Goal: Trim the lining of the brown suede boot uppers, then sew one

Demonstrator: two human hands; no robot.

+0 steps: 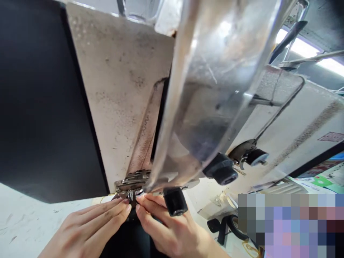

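The tips of my left hand [91, 225] and my right hand [172, 224] meet at the metal foot [133, 182] under the head of a worn, light-coloured sewing machine [115, 86]. Fingers of my left hand are pressed together at the left side of the foot. My right hand has thumb and fingers pinched close to its right side. What lies between the fingertips is too small and hidden to make out. Below them, a black piece [126, 240] hangs or stands between both wrists. A curved clear plastic guard [215, 89] arches over the machine, close in front.
A large black panel [45, 107] covers the left side. Black knobs [220, 168] and a thread guide disc [243, 152] stick out at right. A small black square part [175, 201] hangs just above my right hand. Black rings [236, 225] lie lower right, beside a pixelated patch.
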